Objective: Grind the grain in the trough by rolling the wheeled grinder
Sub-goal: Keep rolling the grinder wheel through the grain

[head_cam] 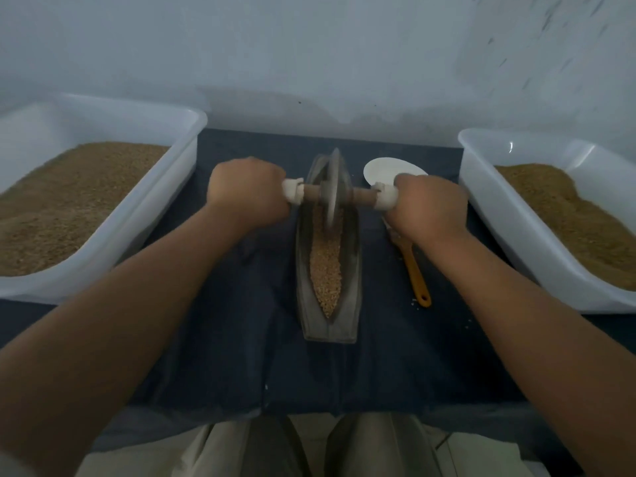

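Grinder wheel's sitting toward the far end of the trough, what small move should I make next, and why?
Probably roll the grinder toward you: left hand and right hand grip its handles, and whole-looking grain fills the trough nearer you.

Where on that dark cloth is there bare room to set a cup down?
Bare cloth lies between the left tub and the trough, and in the near strip below the trough's end. Right of the trough it is crowded: a white plate and an orange-handled tool lie beside the right tub.
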### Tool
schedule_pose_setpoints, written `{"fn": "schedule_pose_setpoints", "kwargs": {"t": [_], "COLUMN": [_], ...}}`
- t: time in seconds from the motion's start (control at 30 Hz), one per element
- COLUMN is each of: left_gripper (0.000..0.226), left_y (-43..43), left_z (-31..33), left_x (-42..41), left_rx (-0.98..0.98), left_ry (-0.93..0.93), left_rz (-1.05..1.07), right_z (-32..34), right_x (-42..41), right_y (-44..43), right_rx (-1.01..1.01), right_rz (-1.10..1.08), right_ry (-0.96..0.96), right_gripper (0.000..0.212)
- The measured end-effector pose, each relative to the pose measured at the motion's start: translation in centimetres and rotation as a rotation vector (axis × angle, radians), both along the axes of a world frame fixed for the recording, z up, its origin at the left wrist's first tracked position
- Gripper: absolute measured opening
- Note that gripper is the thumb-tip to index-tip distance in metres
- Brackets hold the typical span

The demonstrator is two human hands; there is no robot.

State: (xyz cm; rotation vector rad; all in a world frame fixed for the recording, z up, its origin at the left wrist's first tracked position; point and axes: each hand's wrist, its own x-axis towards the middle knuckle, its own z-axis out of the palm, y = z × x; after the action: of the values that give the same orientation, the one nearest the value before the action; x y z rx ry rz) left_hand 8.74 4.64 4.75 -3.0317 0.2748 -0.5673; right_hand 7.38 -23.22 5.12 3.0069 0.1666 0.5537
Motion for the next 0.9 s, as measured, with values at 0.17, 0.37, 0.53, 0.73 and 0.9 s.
{"fn": "schedule_pose_setpoints", "kwargs": {"t": [0.17,0.37,0.53,0.73,0.9], "left_gripper": [0.032,0.037,0.035,0.031,0.044], "left_y": [0.1,3.0,0.6,-0.5,2.1], "left_z": [-0.2,-3.2,-1.0,0.9,-2.6], "left_x": [-2.4,-7.2,-0.2,0.4,-7.6], "left_rx": [0.031,-0.007,0.043,0.087,0.01], "left_ry": [-0.038,-0.252,-0.03,-0.028,-0.185], "left_rz": [-0.029,-0.222,-0.026,-0.012,-0.167], "right_z": [0.1,-1.1,-0.5,0.2,-0.9], "right_x": [-2.1,-7.6,-1.1,-0.2,-7.6], "right_y": [-0.5,-2.0,-0.8,-0.2,-2.0], "right_rx": [0.021,0.067,0.016,0.068,0.057], "right_rz": [0.013,0.264,0.055,-0.014,0.217], "right_ry": [0.074,-0.149,0.014,0.145,-0.057], "right_gripper": [0.023,0.023,0.025,0.024,0.025]}}
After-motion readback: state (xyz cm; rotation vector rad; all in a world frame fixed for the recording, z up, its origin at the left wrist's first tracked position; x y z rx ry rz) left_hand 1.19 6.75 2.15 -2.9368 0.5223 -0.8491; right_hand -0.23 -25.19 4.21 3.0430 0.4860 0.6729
